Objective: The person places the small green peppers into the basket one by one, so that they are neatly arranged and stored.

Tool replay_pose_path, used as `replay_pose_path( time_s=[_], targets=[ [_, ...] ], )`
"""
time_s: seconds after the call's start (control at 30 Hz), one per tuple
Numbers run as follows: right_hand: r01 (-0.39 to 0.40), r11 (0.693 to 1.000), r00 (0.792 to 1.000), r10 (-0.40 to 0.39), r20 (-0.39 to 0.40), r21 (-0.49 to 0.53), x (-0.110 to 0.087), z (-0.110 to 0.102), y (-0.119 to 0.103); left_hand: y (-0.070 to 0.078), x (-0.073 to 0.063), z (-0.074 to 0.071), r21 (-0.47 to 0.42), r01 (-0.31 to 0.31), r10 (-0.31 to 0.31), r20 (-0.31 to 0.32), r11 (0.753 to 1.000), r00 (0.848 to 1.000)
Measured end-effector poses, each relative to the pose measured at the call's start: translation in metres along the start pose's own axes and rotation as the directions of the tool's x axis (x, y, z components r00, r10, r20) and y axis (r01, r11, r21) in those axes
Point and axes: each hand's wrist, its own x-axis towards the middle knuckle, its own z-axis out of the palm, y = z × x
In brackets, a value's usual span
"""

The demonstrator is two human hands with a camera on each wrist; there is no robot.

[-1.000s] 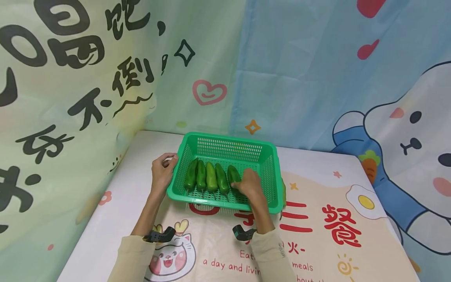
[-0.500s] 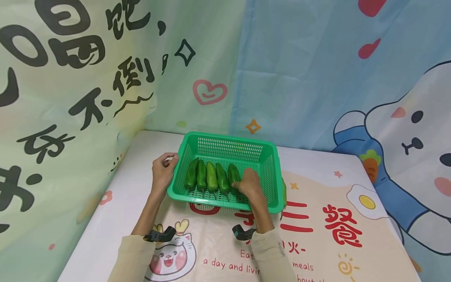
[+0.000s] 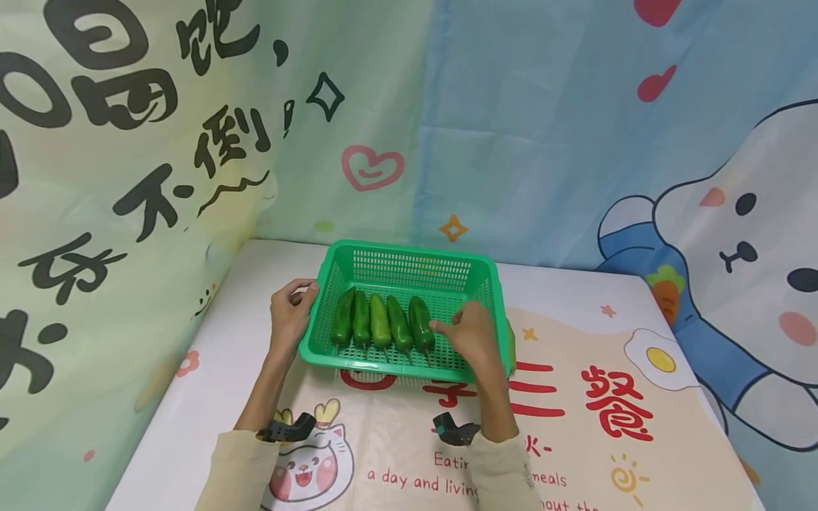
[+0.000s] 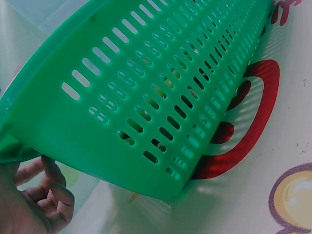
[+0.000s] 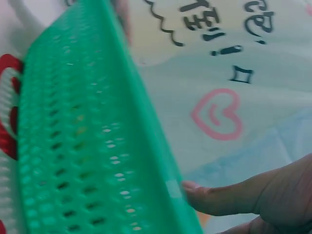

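Several green chili peppers (image 3: 380, 323) lie side by side in a row in the green plastic basket (image 3: 409, 250), stems toward the person. At the basket's left rim, the left hand (image 3: 292, 312) grips the edge with bent fingers; in the left wrist view this hand (image 4: 41, 197) sits under the rim's corner. The right hand (image 3: 473, 330) is over the basket's right half, just right of the rightmost pepper (image 3: 421, 325), its thumb pointing toward it and nothing in its grasp. In the right wrist view, the right thumb (image 5: 229, 199) is straight and overlaps the basket rim.
A strip of another green pepper (image 3: 512, 346) shows outside the basket's right wall, mostly hidden. The basket stands on a printed tablecloth (image 3: 396, 440). Behind the table hangs a printed curtain (image 3: 511, 156), with another on the left.
The right hand has let go of the rightmost pepper and drawn away to the right. That pepper now lies in full view beside the others. The left hand has stayed at the rim.
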Motion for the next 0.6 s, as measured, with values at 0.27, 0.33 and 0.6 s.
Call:
replay_pose_path(
  time_s=[0.27,0.33,0.6],
  targets=[
    [-0.042,0.994,0.996,0.05,-0.078,0.097,-0.015,-0.04,0.013,0.002,0.0,0.0,-0.001,-0.008,0.008,-0.008,1.0,1.0],
    [-0.053,0.99,0.992,0.067,-0.109,0.128,-0.017,-0.049,0.018,0.002,0.0,0.0,-0.005,-0.009,0.009,-0.007,1.0,1.0],
    [-0.105,0.964,0.974,0.149,-0.173,0.243,-0.021,-0.072,0.04,0.003,-0.001,0.0,-0.008,-0.01,0.01,-0.011,1.0,1.0]
  ],
)
